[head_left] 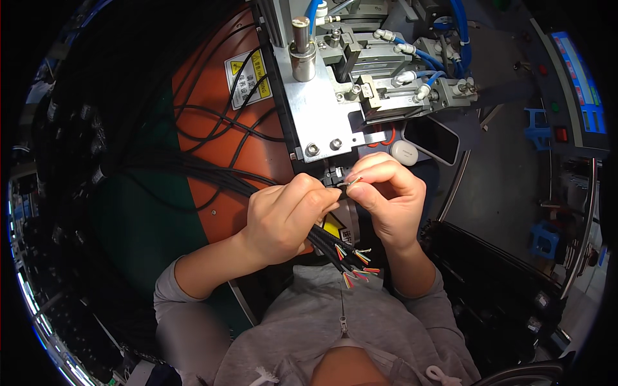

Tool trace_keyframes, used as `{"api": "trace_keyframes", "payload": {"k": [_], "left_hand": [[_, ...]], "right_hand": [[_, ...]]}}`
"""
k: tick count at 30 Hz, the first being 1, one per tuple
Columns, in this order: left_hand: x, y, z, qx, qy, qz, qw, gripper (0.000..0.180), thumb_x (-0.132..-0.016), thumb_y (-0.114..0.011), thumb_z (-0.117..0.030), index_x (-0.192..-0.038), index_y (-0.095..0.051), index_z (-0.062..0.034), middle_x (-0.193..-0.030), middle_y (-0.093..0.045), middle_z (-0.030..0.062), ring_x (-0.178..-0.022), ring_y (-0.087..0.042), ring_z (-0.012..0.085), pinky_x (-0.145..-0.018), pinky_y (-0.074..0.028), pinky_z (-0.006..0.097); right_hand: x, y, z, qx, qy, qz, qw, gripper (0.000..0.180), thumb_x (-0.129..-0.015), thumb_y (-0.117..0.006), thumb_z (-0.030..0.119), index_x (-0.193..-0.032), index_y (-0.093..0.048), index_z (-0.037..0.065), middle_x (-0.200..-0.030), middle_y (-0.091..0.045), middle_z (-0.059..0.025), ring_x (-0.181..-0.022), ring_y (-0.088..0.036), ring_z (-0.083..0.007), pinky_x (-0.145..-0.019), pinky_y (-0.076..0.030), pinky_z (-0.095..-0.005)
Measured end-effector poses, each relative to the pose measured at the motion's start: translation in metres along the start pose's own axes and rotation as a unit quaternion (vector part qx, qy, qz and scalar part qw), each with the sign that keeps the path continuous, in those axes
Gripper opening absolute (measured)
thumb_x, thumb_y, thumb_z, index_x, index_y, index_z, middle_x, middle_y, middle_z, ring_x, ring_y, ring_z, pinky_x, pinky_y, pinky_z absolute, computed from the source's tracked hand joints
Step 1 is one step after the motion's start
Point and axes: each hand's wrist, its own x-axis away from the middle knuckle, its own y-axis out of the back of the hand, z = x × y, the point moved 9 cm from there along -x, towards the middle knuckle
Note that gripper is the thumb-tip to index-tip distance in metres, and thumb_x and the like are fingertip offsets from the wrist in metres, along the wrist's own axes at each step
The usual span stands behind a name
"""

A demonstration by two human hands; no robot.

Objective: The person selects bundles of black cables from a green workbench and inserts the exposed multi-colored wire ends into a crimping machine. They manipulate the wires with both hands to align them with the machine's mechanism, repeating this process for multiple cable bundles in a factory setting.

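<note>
Left of the metal plate point(299, 109), black cables point(199, 165) cross the orange surface point(228, 225), which has some open room. Just below the plate's lower edge, the left hand point(282, 220) is closed on these cables and the right hand point(391, 198) pinches thin wire ends point(356, 181). Right of the plate lie a white case point(404, 153) and a phone point(432, 138).

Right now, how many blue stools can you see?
2. The upper stool is at the right, just left of the screen; the lower stool is below it. Others may be hidden.
</note>
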Motion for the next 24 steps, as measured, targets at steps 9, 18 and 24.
{"api": "trace_keyframes", "payload": {"k": [9,18,24], "left_hand": [[0.005,0.0,-0.01,-0.142,-0.049,0.014,0.988,0.024,-0.069,-0.063,-0.009,-0.092,-0.064,-0.002,-0.076,-0.056,0.002,-0.056,-0.055,0.0109,-0.043,-0.039,0.023],[0.008,-0.008,-0.012,-0.177,-0.058,0.06,0.981,0.035,-0.067,-0.064,-0.01,-0.101,-0.067,-0.0006,-0.075,-0.058,0.002,-0.058,-0.055,0.0103,-0.045,-0.04,0.022],[0.012,-0.014,-0.012,-0.198,-0.059,0.074,0.976,0.034,-0.067,-0.067,-0.007,-0.101,-0.067,0.0001,-0.074,-0.059,0.0022,-0.059,-0.057,0.0106,-0.046,-0.041,0.022]], "right_hand": [[0.005,-0.013,0.036,0.348,0.187,-0.001,0.918,0.017,-0.07,-0.072,-0.001,-0.08,-0.058,0.002,-0.078,-0.059,-0.0101,-0.07,-0.055,-0.0221,-0.064,-0.043,-0.0305],[0.011,0.02,-0.022,0.091,-0.114,0.008,0.989,0.011,-0.08,-0.068,0.004,-0.082,-0.058,0.0,-0.084,-0.059,-0.0076,-0.072,-0.053,-0.0124,-0.065,-0.043,-0.0261],[0.008,0.012,-0.006,0.289,0.023,-0.014,0.957,0.012,-0.08,-0.068,0.005,-0.078,-0.058,0.0,-0.076,-0.059,-0.0026,-0.07,-0.053,-0.0094,-0.063,-0.042,-0.0253]]}}
